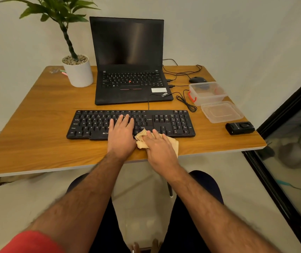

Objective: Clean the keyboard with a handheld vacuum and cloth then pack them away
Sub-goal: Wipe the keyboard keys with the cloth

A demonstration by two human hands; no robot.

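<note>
pressing cloth (142,141) on keyboard (164,123), right hand (161,150), left hand (121,136) flat on keys

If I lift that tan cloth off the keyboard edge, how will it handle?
Probably floppy: the cloth is bunched in folds under the right hand. It looks thin, so likely light. It may drag across the keyboard keys rather than slide clean.

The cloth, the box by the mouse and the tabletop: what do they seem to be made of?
Cloth: soft tan fabric, seemingly ribbed or knitted; it bunches under the right hand.
Box: clear glossy plastic, since the mouse shows through it; red clips.
Tabletop: wood-grain surface with a pale edge band, probably laminate rather than solid wood.
</note>
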